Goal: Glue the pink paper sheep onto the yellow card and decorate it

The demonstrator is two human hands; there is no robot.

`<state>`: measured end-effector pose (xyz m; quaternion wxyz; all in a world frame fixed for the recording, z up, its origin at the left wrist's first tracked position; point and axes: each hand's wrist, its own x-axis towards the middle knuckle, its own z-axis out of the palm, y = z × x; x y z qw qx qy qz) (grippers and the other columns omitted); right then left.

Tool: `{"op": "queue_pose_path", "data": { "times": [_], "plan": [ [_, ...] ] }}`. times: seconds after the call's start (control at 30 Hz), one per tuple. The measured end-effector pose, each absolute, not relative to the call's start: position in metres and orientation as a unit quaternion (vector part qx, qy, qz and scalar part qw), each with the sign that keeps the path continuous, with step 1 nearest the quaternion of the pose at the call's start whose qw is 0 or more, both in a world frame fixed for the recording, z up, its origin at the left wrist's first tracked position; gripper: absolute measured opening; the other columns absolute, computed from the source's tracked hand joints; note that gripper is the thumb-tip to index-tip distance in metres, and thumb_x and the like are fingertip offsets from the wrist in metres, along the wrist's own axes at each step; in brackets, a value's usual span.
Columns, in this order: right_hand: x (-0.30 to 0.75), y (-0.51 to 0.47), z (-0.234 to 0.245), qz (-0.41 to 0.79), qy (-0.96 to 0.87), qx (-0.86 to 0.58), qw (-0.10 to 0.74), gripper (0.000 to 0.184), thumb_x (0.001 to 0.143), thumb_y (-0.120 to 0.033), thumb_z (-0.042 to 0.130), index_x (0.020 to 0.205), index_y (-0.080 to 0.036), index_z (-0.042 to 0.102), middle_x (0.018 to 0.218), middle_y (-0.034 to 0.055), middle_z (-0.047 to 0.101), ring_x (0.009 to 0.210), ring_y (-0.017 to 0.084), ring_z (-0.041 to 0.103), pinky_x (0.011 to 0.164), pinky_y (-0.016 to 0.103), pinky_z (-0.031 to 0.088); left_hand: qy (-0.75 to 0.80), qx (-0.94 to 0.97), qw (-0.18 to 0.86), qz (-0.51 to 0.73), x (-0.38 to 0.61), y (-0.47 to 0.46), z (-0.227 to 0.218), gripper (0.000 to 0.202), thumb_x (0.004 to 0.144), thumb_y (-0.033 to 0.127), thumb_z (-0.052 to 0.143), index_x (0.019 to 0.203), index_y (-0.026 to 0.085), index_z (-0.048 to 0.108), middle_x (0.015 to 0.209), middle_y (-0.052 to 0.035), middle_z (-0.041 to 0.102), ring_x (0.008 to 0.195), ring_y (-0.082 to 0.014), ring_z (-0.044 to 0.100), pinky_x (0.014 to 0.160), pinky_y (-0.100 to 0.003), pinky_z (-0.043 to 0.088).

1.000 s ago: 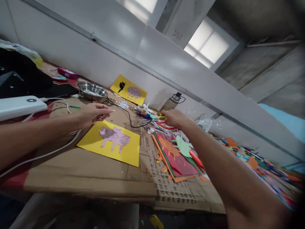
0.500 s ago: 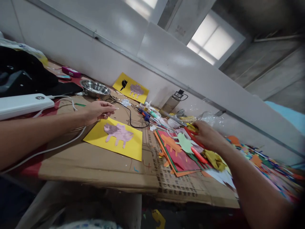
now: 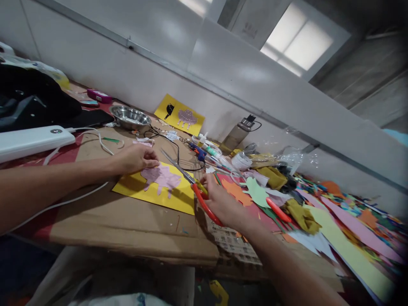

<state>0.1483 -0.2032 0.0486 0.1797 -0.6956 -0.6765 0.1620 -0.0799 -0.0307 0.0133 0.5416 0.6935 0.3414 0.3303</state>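
Note:
My right hand [image 3: 219, 202] grips red-handled scissors [image 3: 191, 180], blades pointing up-left over a yellow card [image 3: 149, 193]. On that card lies a pink cut-out shape [image 3: 161, 176]. My left hand [image 3: 135, 158] rests at the card's far-left edge, fingers curled together near the pink shape; whether they pinch anything is unclear. Both forearms reach in over a brown cardboard sheet [image 3: 111, 221] that covers the table.
A steel bowl [image 3: 130, 117], a white device with cable [image 3: 30, 140], black bag, second yellow card [image 3: 180, 114] against the wall, a bottle [image 3: 237, 134], glue tubes, another red-handled tool [image 3: 277, 210], and heaps of coloured paper scraps at right.
My right hand has come back from the clutter at right, now holding the scissors beside the yellow card. My left hand has dropped onto the card's edge.

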Motion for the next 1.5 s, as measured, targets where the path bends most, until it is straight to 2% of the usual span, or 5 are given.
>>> {"op": "queue_pose_path", "data": {
  "times": [0.17, 0.3, 0.43, 0.8, 1.5],
  "plan": [
    [0.156, -0.179, 0.042, 0.195, -0.632, -0.718, 0.216, 0.039, 0.075, -0.019, 0.054, 0.109, -0.022, 0.035, 0.101, 0.0075, 0.062, 0.085, 0.020, 0.061, 0.072, 0.032, 0.047, 0.353, 0.791, 0.394, 0.306, -0.079, -0.047, 0.025, 0.002, 0.065, 0.021, 0.074, 0.065, 0.020, 0.073, 0.061, -0.0006, 0.066, 0.057, -0.0142, 0.054, 0.052, -0.021, 0.033],
    [0.161, -0.158, 0.042, 0.229, -0.625, -0.643, 0.379, 0.056, 0.074, -0.017, 0.049, 0.125, -0.026, 0.027, 0.099, 0.0039, 0.062, 0.081, 0.018, 0.060, 0.069, 0.032, 0.048, 0.343, 0.738, 0.450, 0.368, -0.076, -0.051, 0.031, 0.009, 0.071, 0.028, 0.073, 0.072, 0.019, 0.072, 0.072, -0.0016, 0.068, 0.068, -0.0140, 0.057, 0.061, -0.022, 0.038],
    [0.157, -0.151, 0.051, 0.205, -0.640, -0.581, 0.460, 0.038, 0.077, -0.023, 0.050, 0.112, -0.028, 0.037, 0.101, 0.0026, 0.057, 0.087, 0.017, 0.057, 0.075, 0.032, 0.048, 0.344, 0.626, 0.560, 0.421, -0.073, -0.042, 0.029, 0.015, 0.072, 0.030, 0.074, 0.073, 0.016, 0.069, 0.072, -0.0020, 0.066, 0.063, -0.0098, 0.052, 0.057, -0.021, 0.036],
    [0.169, -0.160, 0.045, 0.199, -0.687, -0.613, 0.336, 0.049, 0.080, -0.055, 0.056, 0.117, -0.023, 0.054, 0.120, 0.0093, 0.059, 0.110, 0.028, 0.055, 0.095, 0.042, 0.044, 0.280, 0.408, 0.740, 0.455, -0.039, -0.045, 0.048, 0.008, 0.076, 0.018, 0.073, 0.080, 0.015, 0.066, 0.076, -0.0014, 0.066, 0.059, -0.0058, 0.056, 0.050, -0.016, 0.042],
    [0.160, -0.157, 0.043, 0.188, -0.713, -0.593, 0.325, 0.053, 0.084, -0.062, 0.048, 0.117, -0.022, 0.058, 0.104, 0.0079, 0.061, 0.099, 0.024, 0.057, 0.090, 0.039, 0.044, 0.250, 0.411, 0.755, 0.445, -0.019, -0.069, 0.044, 0.019, 0.065, 0.024, 0.082, 0.071, 0.014, 0.068, 0.068, 0.0000, 0.064, 0.055, -0.0050, 0.050, 0.050, -0.017, 0.037]
  ]
}}
